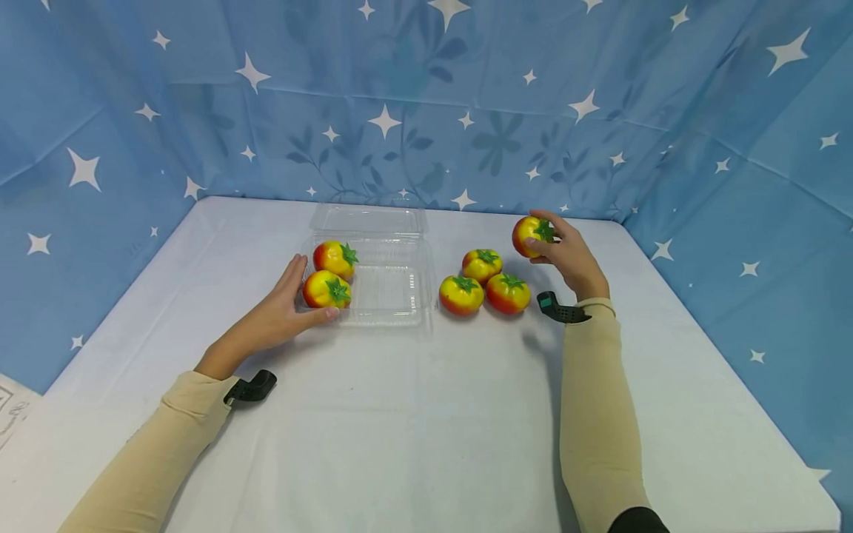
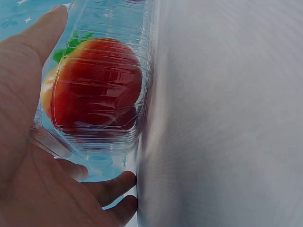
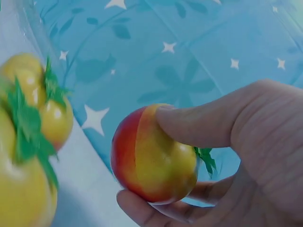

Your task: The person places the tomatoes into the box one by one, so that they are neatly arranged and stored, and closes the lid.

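In the head view my right hand (image 1: 563,248) holds a red-and-yellow toy tomato (image 1: 526,235) with a green leafy top, raised at the back right. Thumb and fingers pinch the tomato (image 3: 154,156) in the right wrist view. My left hand (image 1: 283,311) rests against the left front corner of a clear plastic clamshell box (image 1: 393,296), thumb along its front and straight fingers at its left side. Two toy tomatoes, a rear one (image 1: 333,259) and a front one (image 1: 323,290), sit inside the box's left part. Through the ribbed wall, one tomato (image 2: 102,87) shows red in the left wrist view.
Three more toy tomatoes, at left (image 1: 460,297), right (image 1: 509,295) and back (image 1: 481,265), stand clustered on the white table (image 1: 413,437) right of the box. Its hinged lid (image 1: 368,220) lies open toward the back. A blue star-patterned curtain (image 1: 400,66) borders the table's far edge.
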`<state>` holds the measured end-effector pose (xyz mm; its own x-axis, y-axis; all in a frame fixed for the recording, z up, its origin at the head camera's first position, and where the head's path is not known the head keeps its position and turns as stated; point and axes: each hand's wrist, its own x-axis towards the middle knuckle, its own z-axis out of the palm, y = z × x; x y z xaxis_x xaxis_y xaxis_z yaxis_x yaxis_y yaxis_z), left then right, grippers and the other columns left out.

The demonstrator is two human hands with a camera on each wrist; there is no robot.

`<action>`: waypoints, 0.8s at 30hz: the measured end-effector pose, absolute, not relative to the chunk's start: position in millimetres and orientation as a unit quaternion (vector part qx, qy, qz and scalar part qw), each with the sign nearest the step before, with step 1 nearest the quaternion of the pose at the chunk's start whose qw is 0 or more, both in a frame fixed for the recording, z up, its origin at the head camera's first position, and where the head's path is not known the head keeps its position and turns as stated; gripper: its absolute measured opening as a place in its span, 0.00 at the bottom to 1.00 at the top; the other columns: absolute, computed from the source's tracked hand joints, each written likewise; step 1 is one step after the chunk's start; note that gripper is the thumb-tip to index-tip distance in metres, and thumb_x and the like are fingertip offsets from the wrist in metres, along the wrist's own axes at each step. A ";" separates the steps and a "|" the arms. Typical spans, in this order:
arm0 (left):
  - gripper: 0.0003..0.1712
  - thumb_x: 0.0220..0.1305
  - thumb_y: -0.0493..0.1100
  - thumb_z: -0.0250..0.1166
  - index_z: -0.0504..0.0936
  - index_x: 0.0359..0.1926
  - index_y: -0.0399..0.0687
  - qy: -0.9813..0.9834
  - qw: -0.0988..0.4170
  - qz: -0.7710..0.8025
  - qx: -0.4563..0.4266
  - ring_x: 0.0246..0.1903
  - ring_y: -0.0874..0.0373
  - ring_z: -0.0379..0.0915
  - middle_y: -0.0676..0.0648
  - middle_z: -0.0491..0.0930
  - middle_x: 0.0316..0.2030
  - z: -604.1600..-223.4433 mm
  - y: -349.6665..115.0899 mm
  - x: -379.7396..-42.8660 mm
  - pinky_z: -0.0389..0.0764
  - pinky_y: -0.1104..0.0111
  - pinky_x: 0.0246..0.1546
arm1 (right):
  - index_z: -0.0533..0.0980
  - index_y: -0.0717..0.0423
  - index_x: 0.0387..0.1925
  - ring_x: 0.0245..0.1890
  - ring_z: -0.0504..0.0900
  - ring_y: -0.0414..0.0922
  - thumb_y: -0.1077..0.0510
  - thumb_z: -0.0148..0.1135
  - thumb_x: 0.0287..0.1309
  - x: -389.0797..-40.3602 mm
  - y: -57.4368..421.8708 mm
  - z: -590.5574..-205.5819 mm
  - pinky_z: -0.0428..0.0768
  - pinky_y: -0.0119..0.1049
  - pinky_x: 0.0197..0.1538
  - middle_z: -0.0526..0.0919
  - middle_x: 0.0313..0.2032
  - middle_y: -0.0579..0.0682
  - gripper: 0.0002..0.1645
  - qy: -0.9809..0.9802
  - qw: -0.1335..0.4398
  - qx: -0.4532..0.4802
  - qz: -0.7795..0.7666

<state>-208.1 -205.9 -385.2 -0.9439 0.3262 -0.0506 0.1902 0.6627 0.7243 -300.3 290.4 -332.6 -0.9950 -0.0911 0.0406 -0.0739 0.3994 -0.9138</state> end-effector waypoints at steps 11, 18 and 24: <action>0.73 0.70 0.68 0.69 0.25 0.85 0.40 0.909 0.086 0.383 0.142 0.83 0.37 0.24 0.39 0.22 0.84 -387.0 -206.8 -208.7 0.42 0.36 0.78 | 0.63 0.51 0.77 0.60 0.75 0.55 0.58 0.70 0.71 -300.1 258.4 -319.6 0.86 0.38 0.56 0.69 0.66 0.62 0.40 0.805 -0.010 -0.068 -0.589; 0.73 0.70 0.68 0.69 0.25 0.85 0.41 0.908 0.086 0.384 0.144 0.83 0.37 0.25 0.40 0.22 0.84 -388.6 -207.7 -209.6 0.43 0.36 0.78 | 0.61 0.51 0.73 0.60 0.76 0.56 0.55 0.70 0.71 -302.5 230.5 -318.3 0.84 0.44 0.60 0.70 0.65 0.61 0.37 0.816 -0.015 -0.095 -0.571; 0.73 0.70 0.69 0.69 0.26 0.85 0.41 0.909 0.087 0.382 0.144 0.83 0.37 0.25 0.40 0.22 0.85 -387.8 -207.9 -209.9 0.43 0.35 0.77 | 0.60 0.49 0.74 0.65 0.74 0.56 0.54 0.71 0.70 -297.9 202.4 -315.1 0.77 0.52 0.69 0.66 0.72 0.59 0.40 0.821 -0.003 -0.115 -0.559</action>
<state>-209.9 -207.9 -387.8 -0.9434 0.3281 -0.0486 0.1947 0.6665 0.7196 -297.9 202.4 -315.1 -0.9734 -0.1861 0.1336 -0.1926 0.3488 -0.9172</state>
